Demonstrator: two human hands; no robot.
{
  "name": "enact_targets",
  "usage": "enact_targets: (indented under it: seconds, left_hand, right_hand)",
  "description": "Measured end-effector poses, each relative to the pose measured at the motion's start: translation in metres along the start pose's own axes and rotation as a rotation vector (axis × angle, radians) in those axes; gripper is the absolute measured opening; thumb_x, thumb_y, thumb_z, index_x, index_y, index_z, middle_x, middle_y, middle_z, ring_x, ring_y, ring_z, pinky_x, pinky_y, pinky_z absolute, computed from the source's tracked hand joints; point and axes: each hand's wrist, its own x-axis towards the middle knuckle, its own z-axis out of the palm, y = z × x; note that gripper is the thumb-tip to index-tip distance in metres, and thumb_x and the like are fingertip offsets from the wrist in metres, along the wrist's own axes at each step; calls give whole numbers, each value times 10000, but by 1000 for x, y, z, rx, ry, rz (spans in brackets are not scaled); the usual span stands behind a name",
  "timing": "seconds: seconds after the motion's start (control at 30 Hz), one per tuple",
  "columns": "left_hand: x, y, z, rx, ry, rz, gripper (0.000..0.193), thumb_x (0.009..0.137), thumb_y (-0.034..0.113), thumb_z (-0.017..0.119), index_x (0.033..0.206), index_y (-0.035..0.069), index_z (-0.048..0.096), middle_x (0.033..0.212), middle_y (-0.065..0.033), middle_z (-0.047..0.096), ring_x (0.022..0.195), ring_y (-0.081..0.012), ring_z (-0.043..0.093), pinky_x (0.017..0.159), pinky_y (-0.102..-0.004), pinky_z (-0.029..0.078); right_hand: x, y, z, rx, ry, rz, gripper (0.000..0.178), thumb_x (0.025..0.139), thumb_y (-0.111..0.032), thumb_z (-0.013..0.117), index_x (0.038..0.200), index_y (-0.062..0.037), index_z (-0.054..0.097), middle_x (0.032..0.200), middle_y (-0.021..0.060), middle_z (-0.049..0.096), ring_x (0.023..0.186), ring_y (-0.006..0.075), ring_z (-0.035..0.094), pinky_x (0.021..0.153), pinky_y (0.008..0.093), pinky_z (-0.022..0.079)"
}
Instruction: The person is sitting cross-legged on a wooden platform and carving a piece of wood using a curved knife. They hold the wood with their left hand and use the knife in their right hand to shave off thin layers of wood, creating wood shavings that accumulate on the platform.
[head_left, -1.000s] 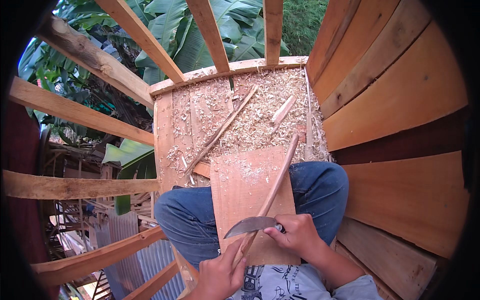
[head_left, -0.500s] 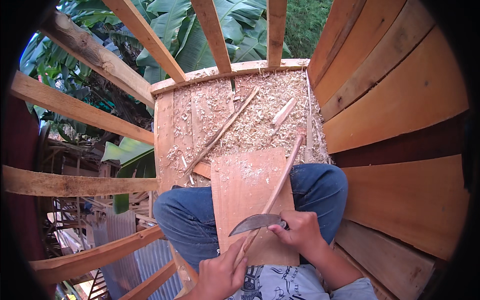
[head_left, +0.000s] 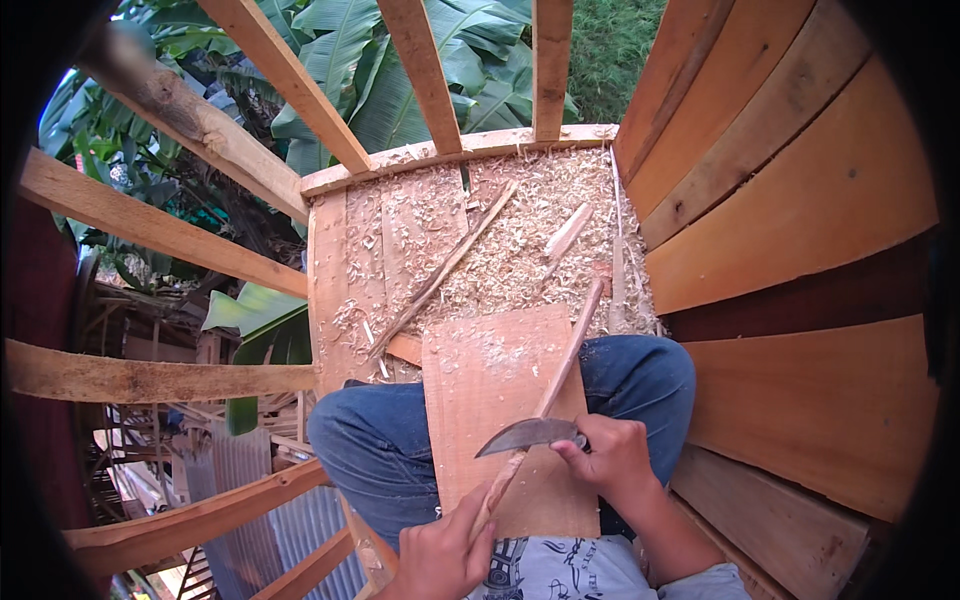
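My left hand (head_left: 450,548) is closed round the near end of a long, slim wooden stick (head_left: 566,365), which slants away from me to the upper right. In my right hand (head_left: 612,455) is a knife with a dark curved blade (head_left: 525,436), its tip pointing left. The blade lies across the stick, a little beyond my left hand; the knife's handle is mostly hidden by my fingers. Beneath both is a flat wooden board (head_left: 470,400) resting over my lap, with pale dust and bits of shaving on its far part.
Wood shavings (head_left: 500,255) cover much of the plank floor (head_left: 330,240). A long split stick (head_left: 445,270) and a short pale wood piece (head_left: 569,229) lie among them. Slatted railings (head_left: 160,375) stand left and ahead, a plank wall (head_left: 800,400) at right. Banana leaves (head_left: 390,100) hang beyond.
My right hand and the knife have shifted slightly right and up along the stick. My left hand keeps hold of the stick's near end.
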Motion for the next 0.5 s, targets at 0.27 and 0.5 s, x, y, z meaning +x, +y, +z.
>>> enact_targets:
  seconds: [0.27,0.5]
  left_hand:
    - [-6,1,0,-56,7,-19,416,870,136,602,1279,109,533,826,-247,648,716,-454,630,593,-508,504]
    - [3,2,-4,-54,22,-3,408,871,134,602,1271,95,537,820,-249,647,721,-448,635,600,-501,505]
  right_hand:
    - [21,23,-13,85,91,214,415,892,-398,647,718,-22,622,586,211,553,569,399,597,500,453,453]
    - [7,-3,8,29,-77,-79,517,839,-536,657,642,-62,593,538,127,551,526,350,605,483,423,469]
